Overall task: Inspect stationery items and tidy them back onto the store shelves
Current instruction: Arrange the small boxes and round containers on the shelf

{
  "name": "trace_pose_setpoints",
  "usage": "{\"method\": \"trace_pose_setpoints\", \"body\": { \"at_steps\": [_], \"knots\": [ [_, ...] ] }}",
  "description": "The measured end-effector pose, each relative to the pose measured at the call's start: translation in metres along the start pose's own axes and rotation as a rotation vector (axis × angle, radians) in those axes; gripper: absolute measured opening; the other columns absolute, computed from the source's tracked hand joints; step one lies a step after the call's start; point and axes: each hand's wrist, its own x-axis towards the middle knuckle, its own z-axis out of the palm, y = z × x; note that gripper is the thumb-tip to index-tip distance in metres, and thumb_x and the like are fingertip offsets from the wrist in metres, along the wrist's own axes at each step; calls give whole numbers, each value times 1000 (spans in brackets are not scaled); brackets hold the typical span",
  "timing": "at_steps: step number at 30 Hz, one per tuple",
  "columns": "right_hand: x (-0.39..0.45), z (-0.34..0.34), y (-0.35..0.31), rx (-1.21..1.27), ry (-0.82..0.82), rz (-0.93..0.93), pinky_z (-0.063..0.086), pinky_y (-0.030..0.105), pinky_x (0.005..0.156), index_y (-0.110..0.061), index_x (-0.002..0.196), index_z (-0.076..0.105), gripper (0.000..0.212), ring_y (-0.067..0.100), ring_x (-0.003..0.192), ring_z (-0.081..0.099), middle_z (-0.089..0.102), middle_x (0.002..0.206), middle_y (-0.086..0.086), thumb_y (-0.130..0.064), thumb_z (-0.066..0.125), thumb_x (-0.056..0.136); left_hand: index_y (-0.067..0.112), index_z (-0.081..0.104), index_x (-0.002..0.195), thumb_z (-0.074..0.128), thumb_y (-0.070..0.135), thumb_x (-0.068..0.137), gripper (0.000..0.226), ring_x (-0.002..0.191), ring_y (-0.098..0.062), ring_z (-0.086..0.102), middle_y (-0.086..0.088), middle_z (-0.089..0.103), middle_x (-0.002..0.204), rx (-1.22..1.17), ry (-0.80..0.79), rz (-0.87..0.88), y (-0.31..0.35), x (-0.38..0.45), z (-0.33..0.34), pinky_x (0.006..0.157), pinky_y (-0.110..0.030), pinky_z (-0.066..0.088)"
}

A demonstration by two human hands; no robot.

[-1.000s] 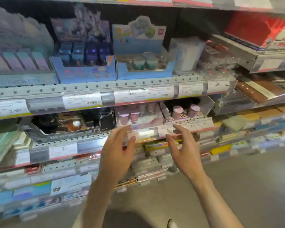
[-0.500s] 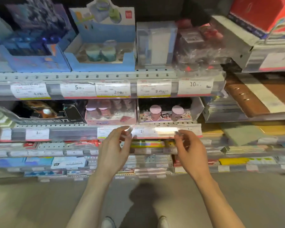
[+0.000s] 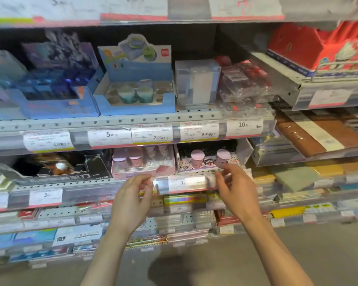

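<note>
Head camera view, looking forward and down at two bare hands raised to a store shelf. The left hand (image 3: 132, 195) has its fingers loosely curled toward the thumb, its fingertips at the left end of a clear plastic price-label strip (image 3: 186, 183) on the shelf's front edge; whether it actually pinches the strip cannot be told. The right hand (image 3: 236, 186) mirrors it at the strip's right end, fingers bent and partly parted, with nothing clearly held. The strip runs left to right between the two hands, its long axis level with the shelf edge, so each hand sits at one end and neither is clearly nearer. Just above and behind the strip stand two open cardboard display trays: a pale pink tray (image 3: 143, 164) holding small pink-lidded jars, directly above the left hand, and a white tray with black scribble print (image 3: 207, 164) holding two round lilac-capped jars, directly above the right hand, whose fingertips almost reach it. One shelf higher sits a blue cardboard display box (image 3: 136, 104) with teal tape rolls, beside a clear plastic box (image 3: 196, 83). The next move most likely means straightening the strip or reaching up and back into a tray.
</note>
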Motion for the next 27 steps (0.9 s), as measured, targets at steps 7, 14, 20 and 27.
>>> {"method": "trace_pose_setpoints", "body": {
  "at_steps": [7, 14, 20, 27],
  "knots": [
    [33, 24, -41, -129, 30, -149, 52, 41, 75, -13, 121, 63, 32, 31, 96, 61, 56, 121, 10, -31, 64, 95, 20, 65, 117, 62, 21, 93, 24, 105, -15, 58, 7, 62, 112, 102, 36, 118, -30, -1, -18, 89, -31, 48],
    [42, 32, -46, -144, -53, -91, 52, 42, 82, -24, 118, 67, 28, 28, 102, 61, 60, 120, 5, -39, 59, 96, 14, 62, 125, 64, 17, 90, 35, 113, -18, 50, -1, 50, 128, 221, 119, 198, -33, 1, -24, 75, -31, 52],
    [43, 32, -44, -86, -45, -90, 49, 36, 77, -20, 117, 69, 28, 22, 94, 61, 63, 110, 2, -35, 63, 94, 17, 58, 132, 62, 19, 91, 41, 116, -21, 50, -1, 46, 134, 285, 55, 184, -39, 5, -20, 76, -36, 56],
    [27, 13, -49, 142, 86, -176, 56, 36, 78, -19, 110, 71, 20, 8, 91, 59, 61, 107, -8, -27, 68, 92, 16, 61, 126, 60, 16, 91, 35, 118, -19, 49, 0, 47, 133, 246, 47, 155, -40, 9, -18, 85, -38, 54]
  ]
}}
